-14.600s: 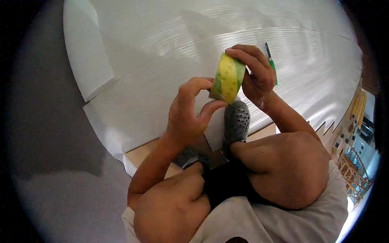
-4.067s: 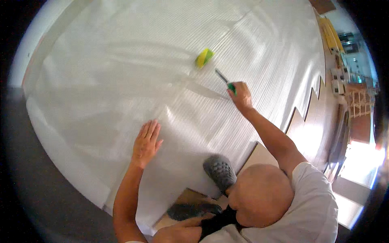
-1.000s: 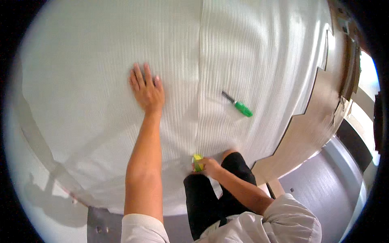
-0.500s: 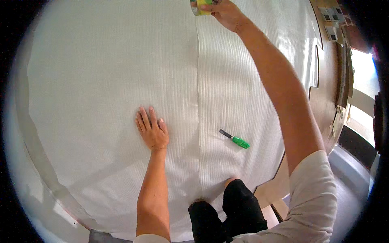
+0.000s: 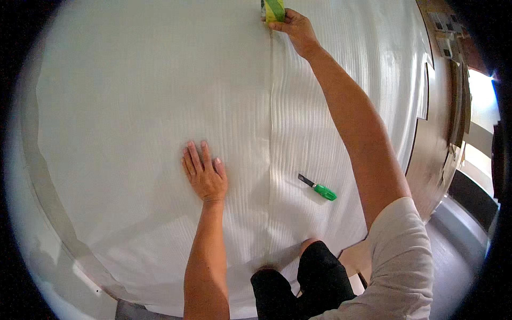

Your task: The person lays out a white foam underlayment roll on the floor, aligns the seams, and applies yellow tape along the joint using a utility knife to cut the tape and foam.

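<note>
White ribbed foam sheeting (image 5: 133,96) covers the floor, with a lengthwise seam (image 5: 271,128) where two sheets meet. My left hand (image 5: 205,173) lies flat on the sheeting left of that seam, fingers stretched out and holding nothing. At the far end of my reach, my right hand (image 5: 296,31) grips a roll of tape (image 5: 274,10) with a yellow-green core, right over the seam. The upper part of the roll is cut off by the picture's edge. A green utility knife (image 5: 323,192) with its dark blade out rests on the sheeting to the right of the seam.
My knees in black shorts (image 5: 325,272) are on the sheeting near the seam's close end. Wood-look floor planks (image 5: 421,160) border the sheeting on the right, with stacked boards (image 5: 457,101) beyond. A pale wall (image 5: 48,256) curves along the left.
My right hand has drawn the tape roll slightly nearer and turned it more upright. The whole view has shifted a little; my left hand stays flat, and the knife lies as before.
</note>
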